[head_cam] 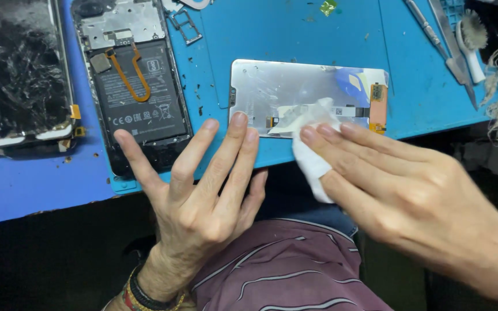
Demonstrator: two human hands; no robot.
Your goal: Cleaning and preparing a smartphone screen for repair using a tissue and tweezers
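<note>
The right hand (399, 190) pinches a white wipe (312, 150) against the silvery display panel (295, 92); the left hand (203, 184), fingers spread, steadies the panel's near-left edge. Wiping looks underway, with smears remaining. The panel lies flat on the desk (295, 29), long axis left-right, connector end beyond the right hand.

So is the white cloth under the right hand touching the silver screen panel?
Touching. The head view shows the white cloth pressed by the right hand onto the silver screen panel, overlapping its near edge.
</note>
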